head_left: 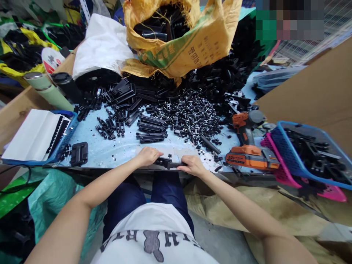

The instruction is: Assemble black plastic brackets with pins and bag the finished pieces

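Note:
Both of my hands are at the front edge of the blue table, closed on a black plastic part (169, 163) that lies lengthwise between them. My left hand (149, 156) wraps its left end, fingers curled. At the other end, my right hand (192, 165) pinches the part between thumb and fingers. Its exact kind is too small to make out. Just beyond lie stacked long black plastic pieces (151, 128). Behind my right hand spreads a heap of small black pieces with metal pins (194, 115).
An orange cordless drill (249, 146) lies on the right, beside a blue basket (280, 137) of black parts. A yellow woven sack (192, 55) stands at the back. On the left are a blue basket (73, 126) with white paper, a green bottle (51, 91) and a black cup (67, 86).

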A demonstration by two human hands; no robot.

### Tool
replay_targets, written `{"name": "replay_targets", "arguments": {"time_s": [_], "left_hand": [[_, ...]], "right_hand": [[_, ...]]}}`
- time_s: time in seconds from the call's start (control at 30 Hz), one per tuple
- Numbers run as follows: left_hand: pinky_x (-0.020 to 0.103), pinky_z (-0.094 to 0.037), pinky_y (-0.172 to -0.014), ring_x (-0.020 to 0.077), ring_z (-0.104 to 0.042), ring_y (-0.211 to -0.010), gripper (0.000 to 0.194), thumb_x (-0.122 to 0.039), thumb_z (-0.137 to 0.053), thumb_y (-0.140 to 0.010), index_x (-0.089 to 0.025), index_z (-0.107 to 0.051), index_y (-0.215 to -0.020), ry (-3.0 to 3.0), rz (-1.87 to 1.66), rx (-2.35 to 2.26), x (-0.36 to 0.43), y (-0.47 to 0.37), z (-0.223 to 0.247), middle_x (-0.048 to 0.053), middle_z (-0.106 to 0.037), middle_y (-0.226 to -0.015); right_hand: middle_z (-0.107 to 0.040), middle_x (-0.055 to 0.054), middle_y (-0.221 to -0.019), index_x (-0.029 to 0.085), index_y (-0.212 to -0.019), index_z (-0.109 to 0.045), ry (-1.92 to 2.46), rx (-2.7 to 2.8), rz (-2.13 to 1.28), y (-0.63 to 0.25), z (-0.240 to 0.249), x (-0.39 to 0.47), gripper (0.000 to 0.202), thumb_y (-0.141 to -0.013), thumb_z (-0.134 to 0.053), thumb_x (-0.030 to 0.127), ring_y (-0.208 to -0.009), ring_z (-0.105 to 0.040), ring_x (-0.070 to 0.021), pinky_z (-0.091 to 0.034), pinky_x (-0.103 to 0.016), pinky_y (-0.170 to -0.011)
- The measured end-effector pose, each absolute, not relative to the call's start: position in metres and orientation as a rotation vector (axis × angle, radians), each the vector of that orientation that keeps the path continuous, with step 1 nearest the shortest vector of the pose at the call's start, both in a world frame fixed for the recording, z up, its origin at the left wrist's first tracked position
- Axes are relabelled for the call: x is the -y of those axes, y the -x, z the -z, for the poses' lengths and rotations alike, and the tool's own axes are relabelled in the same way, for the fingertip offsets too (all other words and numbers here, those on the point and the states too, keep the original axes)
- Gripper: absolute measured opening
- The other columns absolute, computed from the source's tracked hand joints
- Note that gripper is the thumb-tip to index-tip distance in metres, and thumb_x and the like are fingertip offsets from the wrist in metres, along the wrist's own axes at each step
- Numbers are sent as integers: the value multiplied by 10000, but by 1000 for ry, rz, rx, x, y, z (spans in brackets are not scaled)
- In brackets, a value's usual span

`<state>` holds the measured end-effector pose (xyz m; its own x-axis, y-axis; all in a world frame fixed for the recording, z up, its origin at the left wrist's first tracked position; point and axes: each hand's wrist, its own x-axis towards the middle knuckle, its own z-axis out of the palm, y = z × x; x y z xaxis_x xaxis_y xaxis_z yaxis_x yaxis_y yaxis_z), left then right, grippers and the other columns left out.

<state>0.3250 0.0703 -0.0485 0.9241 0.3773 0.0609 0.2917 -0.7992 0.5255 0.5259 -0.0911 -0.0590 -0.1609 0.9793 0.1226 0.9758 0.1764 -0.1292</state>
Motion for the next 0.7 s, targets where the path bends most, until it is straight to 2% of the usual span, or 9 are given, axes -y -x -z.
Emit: {"name": "replay_targets", "arguments": {"time_s": [0.1,0.17,0.23,0.3,0.4,0.5,0.57,0.7], "left_hand": [[298,-399,-697,230,-632,-793,471,-437,-364,-917,-139,-700,-776,-2614,-209,-742,-61,-323,48,146,-686,-809],[313,-399,-676,251,-639,-777,543,-470,-321,-922,-104,-705,-808,-2643,-186,-901,-55,-324,48,178,-684,-808],[316,-399,-670,255,-643,-766,576,-484,-297,-925,-93,-707,-822,-2639,-183,-974,-51,-324,47,185,-683,-802],[312,-400,-671,250,-644,-760,585,-493,-293,-924,-92,-708,-829,-2633,-200,-991,-49,-324,44,183,-682,-800],[307,-398,-658,244,-643,-747,602,-474,-250,-937,-87,-701,-841,-2677,-222,-977,-49,-319,36,182,-682,-807],[297,-391,-635,238,-643,-744,597,-430,-208,-953,-87,-688,-858,-2740,-240,-977,-50,-312,27,174,-684,-806],[290,-385,-624,233,-645,-743,583,-423,-213,-955,-93,-684,-858,-2762,-241,-974,-50,-310,23,164,-686,-803],[285,-384,-608,218,-649,-743,589,-426,-201,-958,-110,-682,-833,-2784,-213,-967,-49,-308,23,137,-697,-822]], "right_hand": [[-610,-69,-656,158,-711,-594,2025,2290,-43,-518,42,86,593,-850,-331,672,-618,-563,-167,-313,-261,-566],[-631,-105,-760,140,-878,-611,2120,2240,82,-505,31,78,579,-810,-415,681,-716,-576,-215,-350,-290,-620],[-626,-146,-905,118,-1056,-573,2047,2270,167,-491,23,66,623,-754,-533,661,-848,-564,-266,-384,-340,-712],[-603,-160,-1005,111,-1130,-537,1895,2372,166,-480,18,56,616,-727,-638,566,-922,-542,-287,-394,-383,-785],[-592,-145,-1046,126,-1126,-534,1834,2388,140,-472,17,48,531,-709,-709,405,-929,-542,-281,-419,-393,-788],[-575,-143,-1107,132,-1162,-508,1880,2229,188,-469,18,48,561,-686,-729,331,-963,-543,-276,-441,-381,-792],[-579,-143,-1093,127,-1141,-516,1876,2194,205,-469,19,48,537,-684,-724,320,-949,-550,-269,-448,-368,-784],[-607,-118,-904,133,-952,-576,1806,2370,139,-468,17,43,349,-731,-669,387,-825,-563,-246,-440,-348,-728]]}}
